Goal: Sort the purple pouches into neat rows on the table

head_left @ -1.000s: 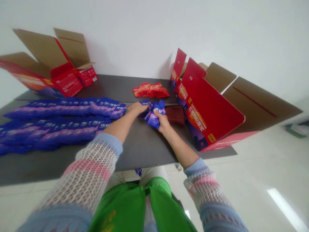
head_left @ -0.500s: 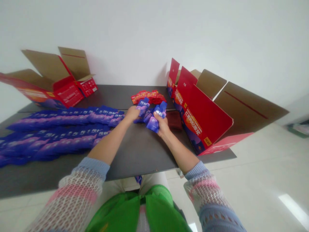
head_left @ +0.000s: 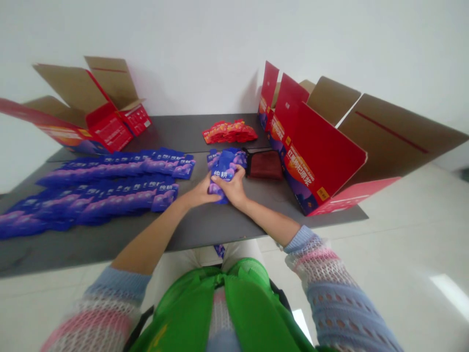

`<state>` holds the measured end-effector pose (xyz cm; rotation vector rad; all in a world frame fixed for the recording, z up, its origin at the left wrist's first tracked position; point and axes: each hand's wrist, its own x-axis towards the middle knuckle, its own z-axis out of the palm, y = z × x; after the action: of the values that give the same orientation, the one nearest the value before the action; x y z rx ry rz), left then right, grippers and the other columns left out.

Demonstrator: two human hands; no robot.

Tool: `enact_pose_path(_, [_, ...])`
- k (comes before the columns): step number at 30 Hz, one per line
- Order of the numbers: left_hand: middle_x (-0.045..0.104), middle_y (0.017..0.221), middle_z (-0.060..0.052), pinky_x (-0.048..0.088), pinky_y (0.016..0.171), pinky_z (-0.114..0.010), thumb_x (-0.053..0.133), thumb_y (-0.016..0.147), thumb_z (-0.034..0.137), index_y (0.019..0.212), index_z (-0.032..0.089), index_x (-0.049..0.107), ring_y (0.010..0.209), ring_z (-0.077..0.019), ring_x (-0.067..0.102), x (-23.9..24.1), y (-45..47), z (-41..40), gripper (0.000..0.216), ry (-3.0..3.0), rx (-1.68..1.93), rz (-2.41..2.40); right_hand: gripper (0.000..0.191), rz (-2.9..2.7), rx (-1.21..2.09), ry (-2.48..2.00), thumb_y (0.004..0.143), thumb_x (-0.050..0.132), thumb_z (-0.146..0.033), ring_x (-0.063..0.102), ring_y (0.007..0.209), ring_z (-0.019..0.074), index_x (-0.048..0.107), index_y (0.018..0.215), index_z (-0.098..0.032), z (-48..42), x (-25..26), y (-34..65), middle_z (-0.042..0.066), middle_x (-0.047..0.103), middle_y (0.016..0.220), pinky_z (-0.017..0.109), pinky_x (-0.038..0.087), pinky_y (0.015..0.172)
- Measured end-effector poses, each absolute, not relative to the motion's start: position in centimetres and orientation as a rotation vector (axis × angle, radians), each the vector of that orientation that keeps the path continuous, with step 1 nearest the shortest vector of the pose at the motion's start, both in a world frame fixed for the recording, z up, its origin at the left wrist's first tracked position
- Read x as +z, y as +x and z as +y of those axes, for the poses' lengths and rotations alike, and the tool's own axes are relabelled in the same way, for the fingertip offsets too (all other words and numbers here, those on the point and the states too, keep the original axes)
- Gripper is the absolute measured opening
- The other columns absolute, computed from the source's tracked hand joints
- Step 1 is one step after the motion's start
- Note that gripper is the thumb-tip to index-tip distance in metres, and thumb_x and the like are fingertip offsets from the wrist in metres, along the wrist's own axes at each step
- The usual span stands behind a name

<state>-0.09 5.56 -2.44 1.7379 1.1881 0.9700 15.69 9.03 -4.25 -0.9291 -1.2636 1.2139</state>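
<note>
Both my hands meet over the middle of the dark table (head_left: 227, 220), gripping one bunch of blue-purple pouches (head_left: 224, 168) held upright. My left hand (head_left: 202, 191) wraps the bunch from the left side. My right hand (head_left: 231, 188) closes on it from the right, fingers curled over the lower part. To the left, two long rows of the same blue pouches (head_left: 110, 183) lie overlapped on the table.
A pile of red pouches (head_left: 230, 132) lies at the back. A dark red pouch (head_left: 266, 165) sits right of my hands. An open red carton (head_left: 322, 161) stands on the right; another open red carton (head_left: 88, 122) lies at the back left. The table's front edge is near my lap.
My hands have drawn back toward me and closed together on the blue bunch, which now stands squared up between them. The camera view shifted slightly.
</note>
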Motion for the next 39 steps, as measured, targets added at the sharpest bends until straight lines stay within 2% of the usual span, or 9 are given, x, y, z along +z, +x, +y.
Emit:
enact_pose_path(4, [0.068, 0.133, -0.019, 0.04, 0.12, -0.058, 0.085, 0.062, 0.05, 0.125, 0.015, 0.067, 0.129, -0.0392, 0.061, -4.9, -0.3, 4.3, 0.074, 1.903, 0.976, 1.447, 0.125, -1.416, 1.08, -0.922, 0.044, 0.101, -0.053, 0.038, 0.148, 0.0336, 0.037, 0.146, -0.021, 7.9, -4.3, 15.7, 0.018, 0.036, 0.152, 0.048, 0.032, 0.129])
enact_pose_path(7, [0.072, 0.118, -0.015, 0.046, 0.113, -0.055, 0.081, 0.069, 0.049, 0.115, 0.019, 0.07, 0.118, -0.0357, 0.066, -6.5, -0.7, 3.8, 0.055, 1.901, 0.99, 1.449, 0.135, -1.55, 1.126, -0.804, 0.042, 0.103, -0.052, 0.038, 0.149, 0.0354, 0.031, 0.154, -0.023, 7.2, -4.1, 16.0, 0.017, 0.036, 0.153, 0.049, 0.032, 0.13])
enact_pose_path(10, [0.072, 0.118, -0.014, 0.035, 0.119, -0.059, 0.085, 0.062, 0.042, 0.104, 0.022, 0.073, 0.126, -0.0408, 0.061, -7.3, -1.3, 3.5, 0.049, 1.994, 0.905, 1.606, 0.136, -1.648, 1.209, -0.699, 0.045, 0.103, -0.049, 0.047, 0.144, 0.034, 0.027, 0.155, -0.025, 6.8, -4.3, 16.1, 0.017, 0.043, 0.149, 0.05, 0.038, 0.126])
enact_pose_path(17, [0.066, 0.131, -0.016, 0.028, 0.116, -0.056, 0.091, 0.057, 0.046, 0.127, 0.02, 0.069, 0.132, -0.0428, 0.053, -5.1, -0.2, 2.5, 0.078, 2.032, 0.751, 1.865, 0.113, -1.656, 1.233, -0.588, 0.049, 0.103, -0.035, 0.055, 0.137, 0.0285, 0.04, 0.142, -0.027, 7.0, -5.3, 16.0, 0.012, 0.055, 0.141, 0.044, 0.04, 0.123])
enact_pose_path(22, [0.069, 0.124, -0.016, 0.028, 0.113, -0.052, 0.089, 0.062, 0.041, 0.127, 0.016, 0.066, 0.124, -0.0398, 0.058, -4.1, 0.9, 1.7, 0.073, 2.01, 0.829, 1.999, 0.106, -1.471, 1.275, -0.785, 0.037, 0.104, -0.025, 0.061, 0.126, 0.0294, 0.056, 0.131, -0.025, 7.9, -5.4, 15.4, 0.008, 0.065, 0.13, 0.047, 0.039, 0.124])
enact_pose_path(26, [0.068, 0.133, -0.019, 0.023, 0.117, -0.053, 0.085, 0.068, 0.05, 0.138, 0.016, 0.059, 0.128, -0.0414, 0.057, -3.5, 1.3, 0.6, 0.082, 2.022, 0.887, 2.08, 0.096, -1.345, 1.304, -0.852, 0.033, 0.102, -0.022, 0.067, 0.115, 0.0266, 0.064, 0.121, -0.022, 7.9, -4.8, 14.5, 0.002, 0.072, 0.11, 0.047, 0.044, 0.119])
enact_pose_path(30, [0.059, 0.148, -0.024, 0.016, 0.121, -0.057, 0.08, 0.075, 0.052, 0.152, 0.014, 0.047, 0.135, -0.0436, 0.052, -2.9, 2.0, -0.8, 0.092, 2.04, 0.963, 2.081, 0.061, -1.14, 1.499, -0.829, 0.047, 0.099, -0.031, 0.071, 0.088, 0.0189, 0.068, 0.098, -0.022, 7.1, -3.2, 13.5, -0.002, 0.076, 0.091, 0.037, 0.059, 0.097])
enact_pose_path(33, [0.059, 0.148, -0.024, 0.016, 0.122, -0.058, 0.075, 0.08, 0.048, 0.155, 0.014, 0.041, 0.138, -0.0421, 0.052, -2.8, 2.5, -2.2, 0.089, 1.957, 1.075, 2.149, 0.037, -0.977, 1.65, -0.888, 0.061, 0.095, -0.031, 0.069, 0.069, 0.0149, 0.068, 0.084, -0.021, 5.9, -2.1, 12.6, -0.003, 0.074, 0.076, 0.031, 0.061, 0.078])
enact_pose_path(39, [0.058, 0.147, -0.023, 0.028, 0.12, -0.05, 0.069, 0.085, 0.039, 0.154, 0.016, 0.035, 0.139, -0.0341, 0.055, -2.7, 2.2, -5.2, 0.081, 1.663, 1.379, 2.215, 0.019, -0.951, 1.845, -0.985, 0.074, 0.088, -0.023, 0.069, 0.064, 0.0134, 0.07, 0.077, -0.017, 4.8, -0.5, 9.9, 0.001, 0.076, 0.072, 0.026, 0.061, 0.068])
